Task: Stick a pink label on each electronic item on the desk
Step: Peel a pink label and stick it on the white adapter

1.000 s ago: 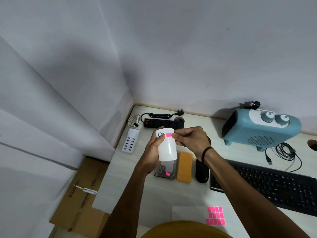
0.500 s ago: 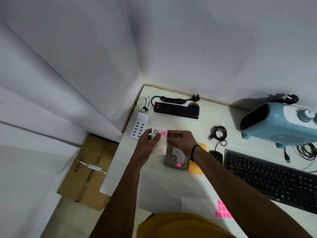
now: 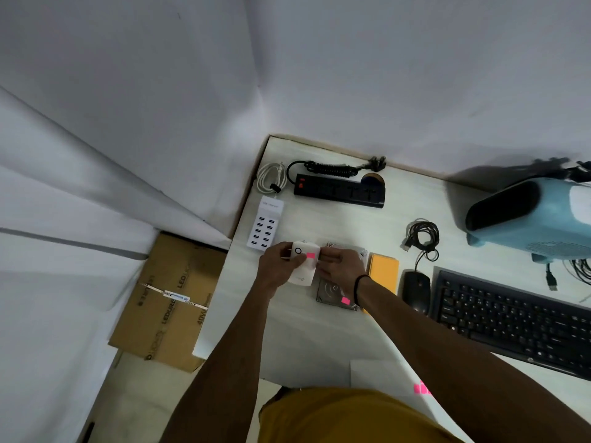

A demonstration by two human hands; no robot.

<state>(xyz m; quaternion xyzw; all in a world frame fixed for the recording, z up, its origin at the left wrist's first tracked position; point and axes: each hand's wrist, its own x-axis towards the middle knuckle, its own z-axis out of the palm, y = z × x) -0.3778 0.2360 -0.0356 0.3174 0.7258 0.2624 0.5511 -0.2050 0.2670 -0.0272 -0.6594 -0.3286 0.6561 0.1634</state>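
Head camera, looking down on the corner of a pale table (image 3: 307, 340): both hands meet around a small white device (image 3: 303, 266) held low over the table, just in front of a white charger block (image 3: 264, 226) with rows of ports. The left hand (image 3: 275, 270) has its grip curled round the left side of the white device, thumb lying across its top face near a black ring mark. The right hand (image 3: 339, 269) comes in from the other side, fingers stretched toward the device's upper right edge; whether that grip is pinching the device or only touching it cannot be told. A pink label (image 3: 310, 255) sits on the device's top face beside the ring mark.

Just right of the hands and partly under the right wrist lies a metal hard drive (image 3: 332, 290) carrying its own pink label (image 3: 345, 300). Next come an orange pad (image 3: 383, 271), a black mouse (image 3: 415, 290) with its coiled cable, and a black keyboard (image 3: 511, 318). A black power strip (image 3: 339, 190) lies along the back of the table, and a light blue heater (image 3: 527, 215) stands at the far right. A sheet of pink labels (image 3: 421, 388) peeks out near the front edge. On the floor to the left is a cardboard box (image 3: 166, 302).
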